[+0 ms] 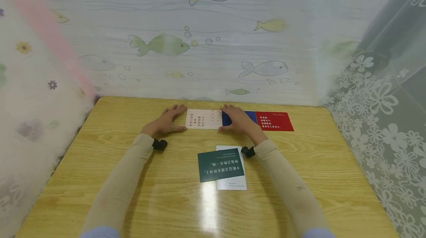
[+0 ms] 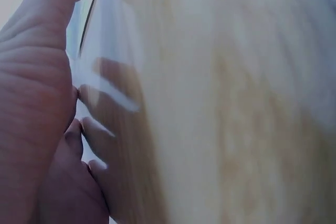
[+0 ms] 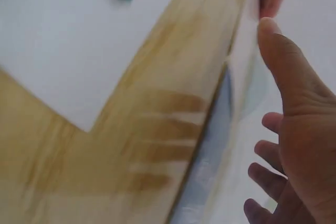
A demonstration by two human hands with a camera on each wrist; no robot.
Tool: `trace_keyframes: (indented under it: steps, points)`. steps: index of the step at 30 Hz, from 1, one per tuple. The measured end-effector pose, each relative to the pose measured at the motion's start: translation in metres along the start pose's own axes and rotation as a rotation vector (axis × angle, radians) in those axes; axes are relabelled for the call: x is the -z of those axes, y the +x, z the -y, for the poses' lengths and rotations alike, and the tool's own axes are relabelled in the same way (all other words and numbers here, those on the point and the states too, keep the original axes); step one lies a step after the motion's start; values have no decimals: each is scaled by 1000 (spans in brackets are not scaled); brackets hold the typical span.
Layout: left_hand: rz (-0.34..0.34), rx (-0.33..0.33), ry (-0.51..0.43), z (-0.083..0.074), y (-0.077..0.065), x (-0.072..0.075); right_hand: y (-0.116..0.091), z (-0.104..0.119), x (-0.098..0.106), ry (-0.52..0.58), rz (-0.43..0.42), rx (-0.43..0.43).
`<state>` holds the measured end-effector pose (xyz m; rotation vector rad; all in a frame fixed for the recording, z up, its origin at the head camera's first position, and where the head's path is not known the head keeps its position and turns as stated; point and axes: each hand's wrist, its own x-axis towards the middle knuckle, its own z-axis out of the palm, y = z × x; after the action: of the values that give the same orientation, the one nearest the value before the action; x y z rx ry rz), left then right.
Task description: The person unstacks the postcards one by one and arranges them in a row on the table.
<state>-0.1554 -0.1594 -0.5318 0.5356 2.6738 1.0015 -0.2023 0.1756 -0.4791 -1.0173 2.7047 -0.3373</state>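
A pale pink card (image 1: 196, 119) with printed characters and "GOOD LUCK" lies flat near the table's back edge. At its left end is my left hand (image 1: 166, 120), thumb and fingers spread, fingertips right at the card's edge. My right hand (image 1: 241, 122) spreads over the blue card (image 1: 250, 115), hiding much of it; thumb and fingertips reach the pale card's right end. Beyond the blue card, a red card (image 1: 275, 121) with white print continues the row. Both wrist views show relaxed, spread fingers: the left hand (image 2: 37, 98) and the right hand (image 3: 307, 114).
Nearer to me, a dark green card (image 1: 217, 166) lies askew on a white card (image 1: 233, 184), between my forearms. The glossy wooden table (image 1: 100, 164) meets a fish-patterned curtain (image 1: 213, 56) at the back. Lace fabric (image 1: 389, 138) hangs along the right side.
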Motion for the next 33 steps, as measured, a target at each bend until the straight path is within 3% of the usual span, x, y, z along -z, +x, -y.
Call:
trace_keyframes:
  steps: [7,13,19,24,33]
  points:
    - [-95,-35,22,-6,-12,0,-29,16,5,82,-25,89]
    - [-127,-113,64,-41,-35,-4,-67,27,-1,118,27,113]
    - [-104,-149,201,-69,-60,-26,-106,29,-9,154,92,100]
    - [-68,-139,277,-89,-80,-48,-131,28,-16,177,119,57]
    - [50,-88,312,-118,-101,-80,-146,26,-28,148,152,5]
